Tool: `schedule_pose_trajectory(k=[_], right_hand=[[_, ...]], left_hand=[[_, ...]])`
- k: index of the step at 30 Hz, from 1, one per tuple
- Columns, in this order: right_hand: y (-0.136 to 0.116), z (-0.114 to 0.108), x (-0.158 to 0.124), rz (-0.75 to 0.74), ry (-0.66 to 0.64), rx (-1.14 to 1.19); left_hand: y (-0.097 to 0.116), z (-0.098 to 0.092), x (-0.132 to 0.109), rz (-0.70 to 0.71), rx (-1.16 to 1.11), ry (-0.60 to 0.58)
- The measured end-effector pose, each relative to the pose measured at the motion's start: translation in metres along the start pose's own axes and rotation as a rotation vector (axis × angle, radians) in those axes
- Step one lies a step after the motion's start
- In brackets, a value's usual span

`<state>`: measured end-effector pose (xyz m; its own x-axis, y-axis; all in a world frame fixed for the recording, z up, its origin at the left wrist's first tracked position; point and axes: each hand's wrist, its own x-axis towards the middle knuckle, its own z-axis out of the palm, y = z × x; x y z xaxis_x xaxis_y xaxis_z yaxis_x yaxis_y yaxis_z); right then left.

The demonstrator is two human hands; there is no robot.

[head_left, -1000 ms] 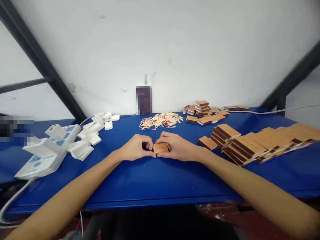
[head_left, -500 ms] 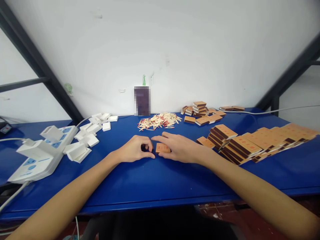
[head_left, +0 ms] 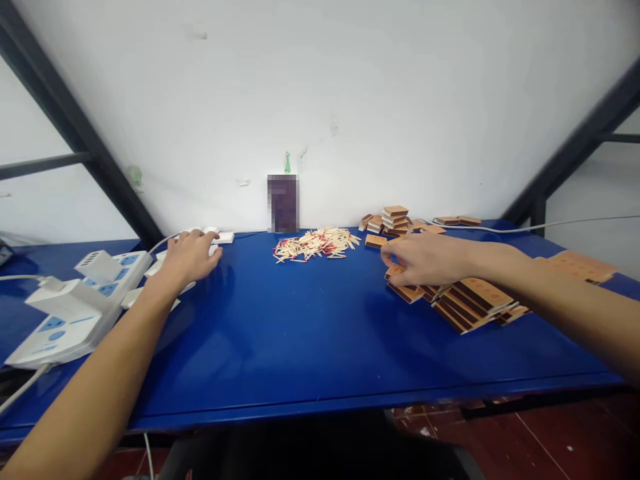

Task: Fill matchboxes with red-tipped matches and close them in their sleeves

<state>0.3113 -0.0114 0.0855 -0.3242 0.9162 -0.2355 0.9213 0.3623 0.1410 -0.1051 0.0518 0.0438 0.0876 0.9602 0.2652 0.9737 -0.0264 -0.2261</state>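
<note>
Nearest on the blue table lies a pile of matchboxes, reddish marks on top too small to read. At its left end, a matchbox is under the right hand's half-curled thumb and forefinger; its long axis is partly covered, and one cannot tell whether it is gripped. The left hand, fingers loosely spread, is nearer to the white trays beneath and beyond it. Farther, the dark panel is blurred.
</note>
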Motion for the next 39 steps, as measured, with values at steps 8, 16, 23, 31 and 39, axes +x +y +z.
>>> schedule_pose_trajectory(k=[8, 16, 23, 31, 39], right_hand=[[-0.016, 0.004, 0.013, 0.056, -0.059, -0.182], [-0.010, -0.009, 0.032, 0.076, 0.005, -0.112], [-0.012, -0.011, 0.093, 0.190, 0.035, -0.064], [-0.008, -0.001, 0.114, 0.231, -0.044, -0.077], [-0.039, -0.024, 0.071, 0.086, 0.001, -0.049]], left_hand=[[0.005, 0.020, -0.001, -0.015, 0.041, -0.062], [0.027, 0.012, -0.005, 0.092, -0.052, -0.071], [0.057, 0.006, -0.023, 0.421, -0.378, -0.092], [0.080, -0.007, -0.039, 0.533, -0.667, -0.168], [0.102, -0.013, -0.041, 0.383, -1.454, -0.247]])
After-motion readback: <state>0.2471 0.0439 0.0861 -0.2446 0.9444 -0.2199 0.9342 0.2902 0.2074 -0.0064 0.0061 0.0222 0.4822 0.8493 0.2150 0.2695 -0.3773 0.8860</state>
